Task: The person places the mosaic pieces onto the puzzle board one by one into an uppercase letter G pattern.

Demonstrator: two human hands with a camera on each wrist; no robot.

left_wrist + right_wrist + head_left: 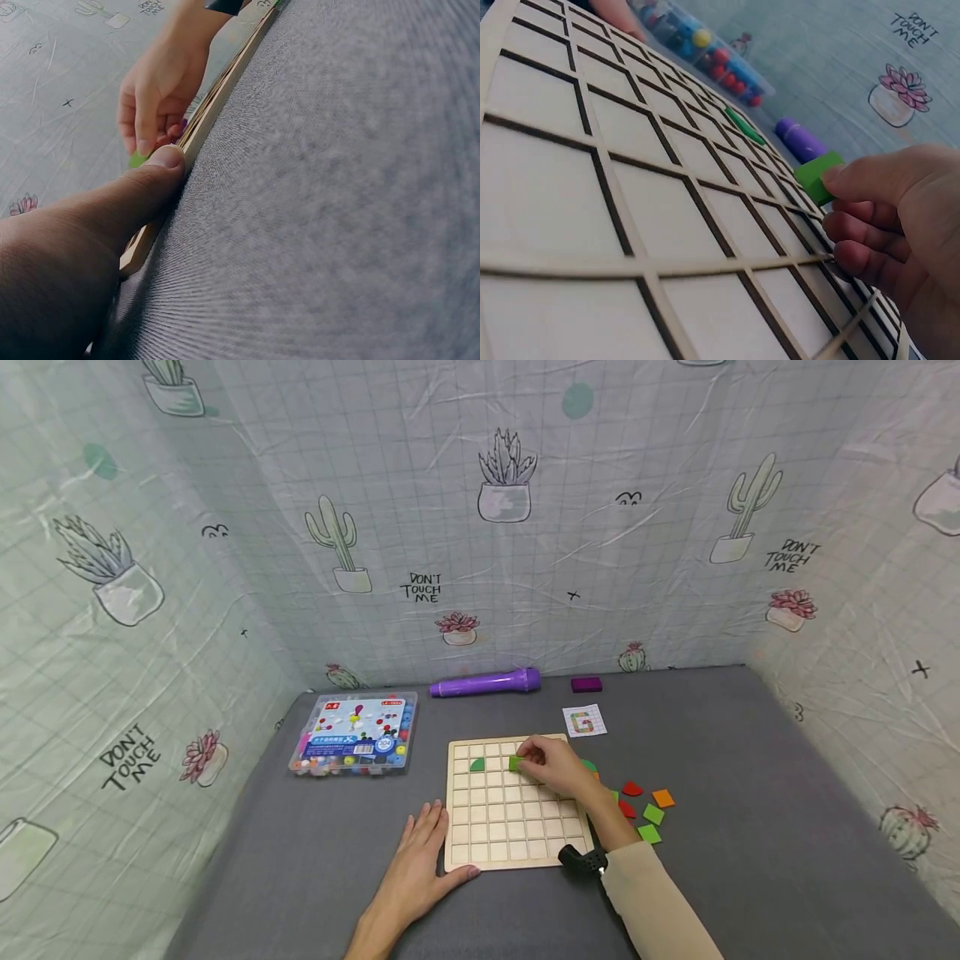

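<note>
Fingertips of your right hand pinch a small green tile and hold it over the upper rows of the wooden grid board, a little right of a green quarter-round piece already lying in one of its cells. In the right wrist view the green tile shows as a thick, square-edged block with flat faces and a bright, even colour, caught between thumb and forefinger by its side edges, just above the board's surface.

Judging by its look, the tile is light, stiff and smooth, probably painted wood or foam; it should not bend, but its slick sides could slip from a loose pinch. Take it by two opposite edges, as you do now, so the underside stays free to drop flat into a cell.

Your left hand lies flat on the grey desk with straight fingers, its grip released, the thumb pressed against the board's near-left edge and steadying it.

More loose pieces, red, orange and green, lie on the desk just beside the board's right side. A pattern card sits beyond the board, with a purple tube, a small purple block and a clear box of beads farther back.
</note>
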